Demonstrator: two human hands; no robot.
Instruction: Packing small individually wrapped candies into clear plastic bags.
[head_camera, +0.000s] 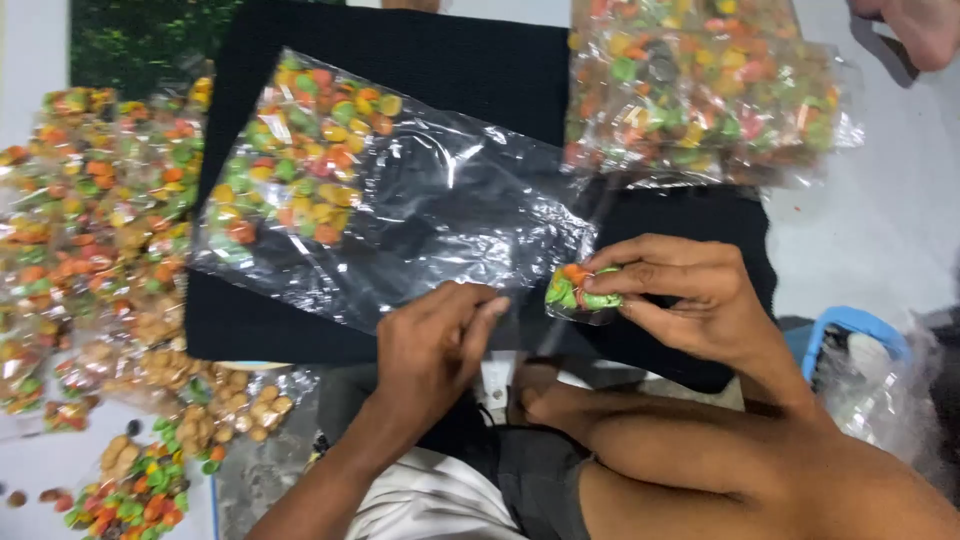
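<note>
The left hand (435, 345) was pressed on the mouth edge of the clear bag (400, 200), fingers curled. A small candy packet (580, 290) was pinched by the right hand (680, 300); beyond lay the bag's candies.

A single camera, worn on the person's head, looks steeply down from close above the lap. The person's own left hand (432, 345) and right hand (690, 300) enter from the bottom edge and sit low in the middle of the frame, the bare forearms running off the lower edge. The flat black cloth-covered board (400, 60) fills the centre and stretches toward the top edge, away from the wearer. The heap of small clear packets of coloured sweets (90, 230) lies along the left edge, and a blue plastic basket rim (850, 320) is cut by the right. No second view exists.
</note>
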